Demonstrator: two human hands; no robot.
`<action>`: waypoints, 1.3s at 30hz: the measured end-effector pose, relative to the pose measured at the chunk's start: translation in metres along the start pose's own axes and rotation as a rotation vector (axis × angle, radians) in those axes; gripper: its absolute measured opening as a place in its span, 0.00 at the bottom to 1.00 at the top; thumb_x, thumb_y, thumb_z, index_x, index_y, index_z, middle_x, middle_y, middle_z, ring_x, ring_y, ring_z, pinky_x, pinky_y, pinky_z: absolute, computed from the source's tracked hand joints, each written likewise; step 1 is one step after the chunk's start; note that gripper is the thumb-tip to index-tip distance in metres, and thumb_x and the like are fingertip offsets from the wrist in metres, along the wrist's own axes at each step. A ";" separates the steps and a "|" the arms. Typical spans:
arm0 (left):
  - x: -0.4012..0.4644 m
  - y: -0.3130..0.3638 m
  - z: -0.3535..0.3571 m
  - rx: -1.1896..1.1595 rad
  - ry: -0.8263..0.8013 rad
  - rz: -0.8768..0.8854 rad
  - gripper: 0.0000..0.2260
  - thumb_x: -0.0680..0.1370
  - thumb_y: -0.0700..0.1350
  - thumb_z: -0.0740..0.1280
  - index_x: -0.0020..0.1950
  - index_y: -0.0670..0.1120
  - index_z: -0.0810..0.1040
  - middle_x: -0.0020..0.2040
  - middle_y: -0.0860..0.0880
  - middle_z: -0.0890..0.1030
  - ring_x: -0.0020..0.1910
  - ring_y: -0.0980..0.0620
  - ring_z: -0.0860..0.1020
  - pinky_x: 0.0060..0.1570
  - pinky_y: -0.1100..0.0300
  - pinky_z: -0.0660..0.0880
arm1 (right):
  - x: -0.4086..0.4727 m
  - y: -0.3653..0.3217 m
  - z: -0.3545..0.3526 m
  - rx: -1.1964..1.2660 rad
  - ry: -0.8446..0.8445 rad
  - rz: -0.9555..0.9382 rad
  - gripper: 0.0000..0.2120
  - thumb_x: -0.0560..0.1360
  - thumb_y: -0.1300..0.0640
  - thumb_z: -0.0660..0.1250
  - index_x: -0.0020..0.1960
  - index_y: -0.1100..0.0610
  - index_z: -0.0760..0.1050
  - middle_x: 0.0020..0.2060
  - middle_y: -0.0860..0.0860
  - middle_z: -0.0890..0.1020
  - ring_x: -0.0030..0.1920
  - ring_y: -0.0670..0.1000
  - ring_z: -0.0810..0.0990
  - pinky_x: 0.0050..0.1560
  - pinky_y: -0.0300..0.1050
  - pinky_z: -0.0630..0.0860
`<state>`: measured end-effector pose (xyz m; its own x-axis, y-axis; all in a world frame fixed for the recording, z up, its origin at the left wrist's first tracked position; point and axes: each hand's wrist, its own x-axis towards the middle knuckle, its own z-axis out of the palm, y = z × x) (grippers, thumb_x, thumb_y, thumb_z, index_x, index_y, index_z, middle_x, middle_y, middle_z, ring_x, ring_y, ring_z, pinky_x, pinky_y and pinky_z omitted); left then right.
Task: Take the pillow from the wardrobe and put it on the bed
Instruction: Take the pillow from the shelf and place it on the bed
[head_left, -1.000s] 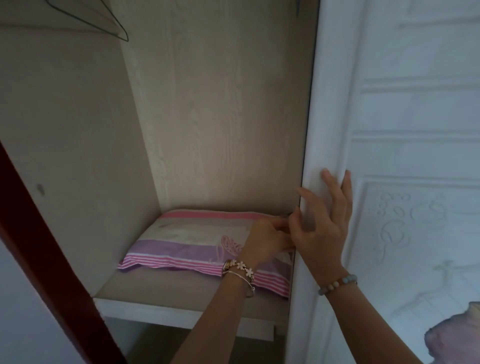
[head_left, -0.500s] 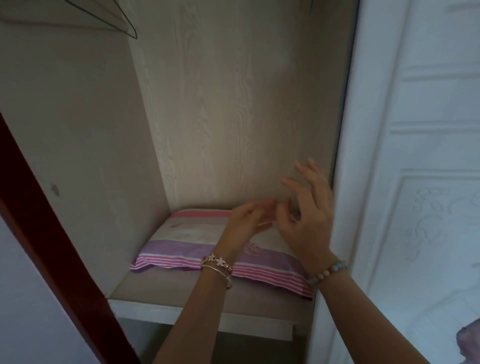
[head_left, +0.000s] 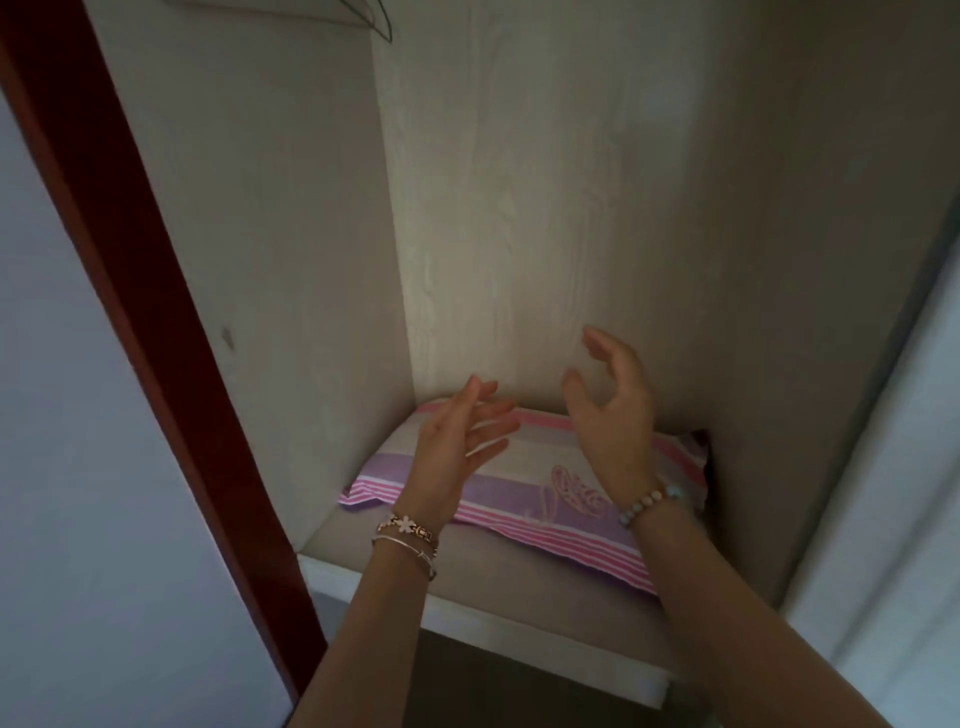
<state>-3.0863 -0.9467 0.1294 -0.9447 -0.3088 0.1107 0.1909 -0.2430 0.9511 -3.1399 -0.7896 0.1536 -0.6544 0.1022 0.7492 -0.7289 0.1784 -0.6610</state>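
Pink and purple stripes cover the pillow (head_left: 524, 467), which lies flat on a pale shelf (head_left: 519, 618) inside the wardrobe (head_left: 519, 208), pushed toward the back wall. Both hands reach in above it, palms facing each other, holding nothing. The left hand (head_left: 447, 457) has fingers straight and spread wide; the right hand (head_left: 613, 415) has fingers loosely curled and apart. Bracelets circle both wrists.

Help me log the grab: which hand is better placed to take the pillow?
Probably neither: left hand and right hand both hover open above the striped pillow, one toward each end.
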 end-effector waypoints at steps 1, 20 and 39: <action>0.005 -0.002 -0.005 0.003 0.015 -0.009 0.17 0.78 0.61 0.65 0.58 0.52 0.83 0.54 0.48 0.87 0.54 0.47 0.86 0.51 0.54 0.78 | 0.002 0.007 0.008 0.013 -0.014 0.029 0.20 0.74 0.67 0.69 0.66 0.62 0.76 0.58 0.55 0.80 0.59 0.54 0.78 0.65 0.49 0.73; 0.182 -0.090 -0.039 0.010 0.160 -0.184 0.22 0.75 0.64 0.66 0.61 0.52 0.81 0.56 0.53 0.87 0.54 0.52 0.85 0.54 0.54 0.76 | 0.089 0.197 0.129 -0.029 -0.182 0.238 0.16 0.74 0.55 0.68 0.61 0.55 0.79 0.52 0.52 0.83 0.52 0.50 0.80 0.50 0.22 0.68; 0.261 -0.170 -0.050 -0.235 0.516 -0.376 0.14 0.81 0.55 0.62 0.66 0.56 0.72 0.62 0.47 0.80 0.58 0.46 0.80 0.52 0.53 0.72 | 0.127 0.390 0.192 -0.333 -0.631 0.585 0.13 0.77 0.52 0.70 0.58 0.56 0.81 0.53 0.56 0.85 0.54 0.54 0.81 0.52 0.38 0.70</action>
<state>-3.3519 -1.0320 -0.0176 -0.7210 -0.5495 -0.4222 -0.0174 -0.5947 0.8038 -3.5461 -0.8954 -0.0177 -0.9600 -0.2700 0.0735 -0.2162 0.5486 -0.8077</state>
